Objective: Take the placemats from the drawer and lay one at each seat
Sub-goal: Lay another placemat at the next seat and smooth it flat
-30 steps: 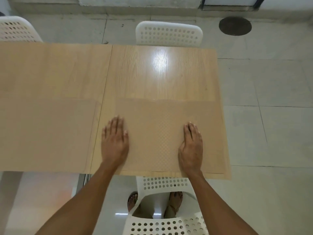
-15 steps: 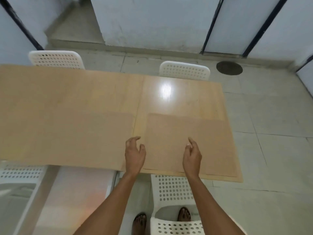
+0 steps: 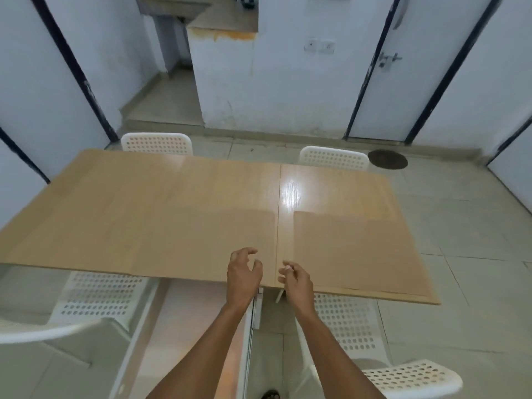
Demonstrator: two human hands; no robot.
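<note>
Head view: two thin tan rectangular placemats lie flat on the light wood-grain table point(image 3: 201, 191), one at each near seat. The right placemat point(image 3: 351, 249) sits square to the near edge above the white perforated plastic chair point(image 3: 345, 321); the left placemat point(image 3: 201, 240) is close in colour to the tabletop, so its outline is hard to trace (far edge faint). No drawer is in view.

Your left hand point(image 3: 243, 276) hovers over the near edge by the centre seam, fingers loosely curled and spread, holding nothing. Your right hand point(image 3: 296, 280) is just beside it, fingers half-curled, also empty — neither hand appears to press on a mat.

Judgement: two far chairs point(image 3: 157, 144) have bare table before them, so two seats likely remain.

Handling: the mats look light, thin and flexible — probably prone to sliding on the glossy top. Take one by a corner or short edge, pinch lightly, lift rather than drag, then flatten with open palms.
</note>
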